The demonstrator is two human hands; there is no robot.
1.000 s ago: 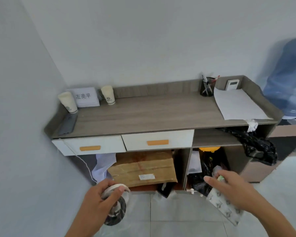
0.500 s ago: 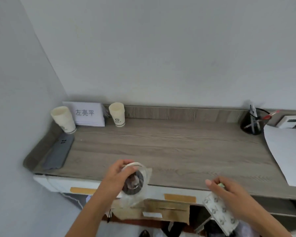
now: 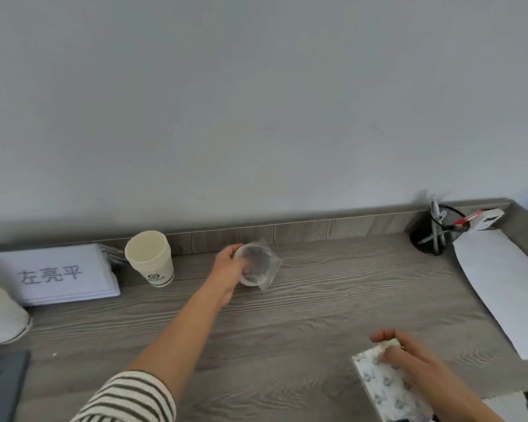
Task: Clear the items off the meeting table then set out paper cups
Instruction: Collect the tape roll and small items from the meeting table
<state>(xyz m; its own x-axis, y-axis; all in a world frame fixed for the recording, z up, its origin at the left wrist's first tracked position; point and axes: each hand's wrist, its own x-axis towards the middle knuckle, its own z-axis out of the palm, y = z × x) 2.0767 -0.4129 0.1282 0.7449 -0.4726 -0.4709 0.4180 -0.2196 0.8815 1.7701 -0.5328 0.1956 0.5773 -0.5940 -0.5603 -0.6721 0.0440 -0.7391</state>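
Office: name card (image 3: 51,274), pen holder (image 3: 432,236)

The person's left arm wears a short sleeve (image 3: 128,397) striped in white and dark grey bands that run across it, ending above the elbow. The forearm below is bare. The right arm shows no sleeve. No rings, watch or bracelet show on either wrist.

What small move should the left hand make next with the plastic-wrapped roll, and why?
Probably lower and release it. The left hand holds the plastic-wrapped roll far out over the wooden counter, near the back edge, with bare surface under it.
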